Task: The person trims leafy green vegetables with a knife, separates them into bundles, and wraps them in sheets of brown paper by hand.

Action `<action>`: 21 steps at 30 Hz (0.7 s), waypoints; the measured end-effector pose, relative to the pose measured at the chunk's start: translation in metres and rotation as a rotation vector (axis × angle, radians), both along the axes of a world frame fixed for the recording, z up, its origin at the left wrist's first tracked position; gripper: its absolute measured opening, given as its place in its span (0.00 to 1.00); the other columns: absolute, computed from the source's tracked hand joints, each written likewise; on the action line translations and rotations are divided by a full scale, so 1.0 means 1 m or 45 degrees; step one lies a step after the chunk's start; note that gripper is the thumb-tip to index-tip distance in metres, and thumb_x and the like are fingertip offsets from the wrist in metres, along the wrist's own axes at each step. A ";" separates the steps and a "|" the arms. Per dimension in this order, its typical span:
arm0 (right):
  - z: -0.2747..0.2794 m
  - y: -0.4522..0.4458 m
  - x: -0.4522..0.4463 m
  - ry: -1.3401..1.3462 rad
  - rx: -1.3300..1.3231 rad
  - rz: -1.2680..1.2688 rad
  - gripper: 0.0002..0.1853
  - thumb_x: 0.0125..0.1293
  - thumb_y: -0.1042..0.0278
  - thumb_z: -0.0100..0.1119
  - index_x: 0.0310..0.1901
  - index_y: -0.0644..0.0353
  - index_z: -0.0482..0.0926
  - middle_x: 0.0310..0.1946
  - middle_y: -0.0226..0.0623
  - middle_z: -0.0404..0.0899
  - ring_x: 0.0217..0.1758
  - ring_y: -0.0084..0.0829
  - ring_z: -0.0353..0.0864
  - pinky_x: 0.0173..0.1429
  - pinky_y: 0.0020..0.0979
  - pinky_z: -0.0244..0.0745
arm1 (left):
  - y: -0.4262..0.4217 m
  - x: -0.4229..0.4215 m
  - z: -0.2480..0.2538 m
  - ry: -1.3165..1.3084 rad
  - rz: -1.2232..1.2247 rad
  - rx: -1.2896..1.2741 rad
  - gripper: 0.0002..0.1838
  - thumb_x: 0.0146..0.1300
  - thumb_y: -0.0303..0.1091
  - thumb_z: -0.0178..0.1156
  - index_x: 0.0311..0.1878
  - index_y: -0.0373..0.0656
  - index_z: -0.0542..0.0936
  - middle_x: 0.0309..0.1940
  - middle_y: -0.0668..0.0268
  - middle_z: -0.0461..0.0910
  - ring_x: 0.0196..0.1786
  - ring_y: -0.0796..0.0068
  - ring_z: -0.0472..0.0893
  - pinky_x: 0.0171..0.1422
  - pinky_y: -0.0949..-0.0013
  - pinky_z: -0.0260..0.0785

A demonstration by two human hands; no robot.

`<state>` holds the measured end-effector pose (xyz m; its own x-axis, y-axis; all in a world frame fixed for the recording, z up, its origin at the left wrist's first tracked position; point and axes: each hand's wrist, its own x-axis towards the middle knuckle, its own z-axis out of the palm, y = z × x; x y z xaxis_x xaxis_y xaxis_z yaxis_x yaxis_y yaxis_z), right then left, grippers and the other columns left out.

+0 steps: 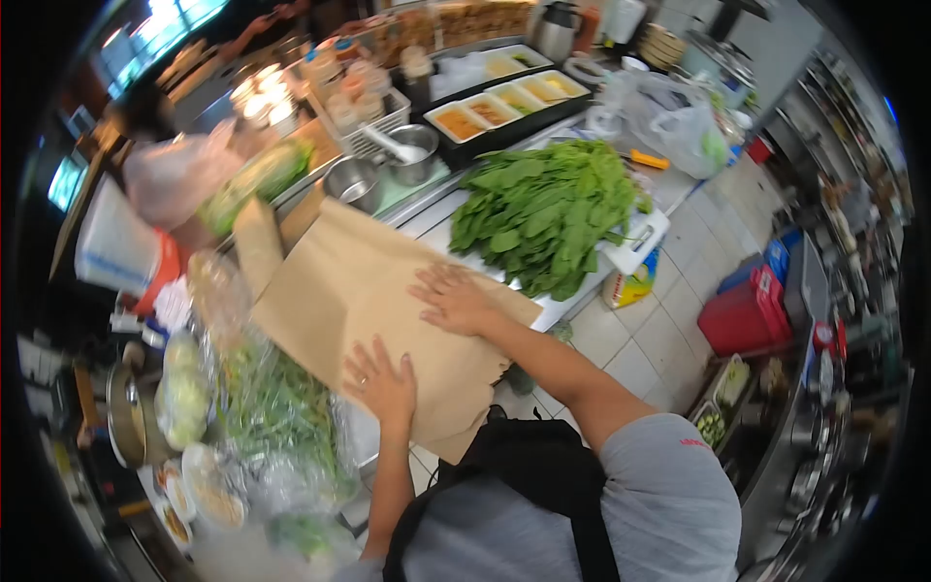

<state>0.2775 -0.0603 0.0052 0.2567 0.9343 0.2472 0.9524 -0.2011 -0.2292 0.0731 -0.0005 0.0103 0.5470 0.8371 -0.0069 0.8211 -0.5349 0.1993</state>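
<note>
A large sheet of brown paper (339, 281) lies over the work surface in front of me, its near edge torn and hanging past the counter. My left hand (381, 381) rests flat on the paper's lower part with fingers spread. Farther up and to the right, my right hand (454, 299) also lies on the paper, fingers apart. Beyond the right hand, a big pile of green leafy vegetables (543, 209) sits on a white cutting board (642, 241). Left of the paper are bagged green stalks (276, 407). Neither hand holds anything.
Metal bowls (353, 182) and a tray of yellow and orange fillings (490, 107) stand behind the paper. An orange-handled knife (648, 159) lies beyond the leaves near plastic bags (669, 116). A red bin (745, 315) stands on the tiled floor at right.
</note>
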 end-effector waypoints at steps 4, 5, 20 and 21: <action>0.019 -0.020 0.007 0.513 -0.212 -0.021 0.16 0.64 0.58 0.52 0.49 0.54 0.78 0.55 0.39 0.75 0.58 0.43 0.73 0.63 0.43 0.64 | 0.012 -0.004 0.001 -0.029 -0.103 0.036 0.35 0.63 0.57 0.47 0.72 0.54 0.56 0.73 0.53 0.46 0.74 0.43 0.44 0.68 0.32 0.33; 0.027 -0.041 0.004 0.586 0.266 -0.060 0.12 0.62 0.61 0.55 0.44 0.57 0.78 0.46 0.38 0.77 0.49 0.39 0.76 0.55 0.39 0.68 | 0.012 -0.006 0.004 0.008 -0.092 -0.014 0.35 0.64 0.56 0.47 0.71 0.51 0.57 0.72 0.51 0.47 0.73 0.43 0.44 0.67 0.30 0.32; 0.020 -0.207 0.182 1.245 0.896 -1.520 0.19 0.62 0.64 0.48 0.47 0.71 0.76 0.33 0.54 0.79 0.36 0.38 0.80 0.42 0.31 0.72 | -0.125 0.321 0.152 -0.398 -1.373 0.344 0.44 0.46 0.50 0.68 0.67 0.48 0.62 0.66 0.49 0.59 0.68 0.44 0.57 0.65 0.34 0.48; 0.025 -0.202 0.181 1.172 1.000 -1.404 0.19 0.63 0.65 0.49 0.50 0.71 0.73 0.39 0.55 0.77 0.39 0.38 0.79 0.45 0.31 0.72 | -0.134 0.343 0.138 -0.312 -1.369 0.388 0.49 0.44 0.49 0.69 0.69 0.50 0.57 0.67 0.49 0.57 0.69 0.44 0.57 0.65 0.34 0.48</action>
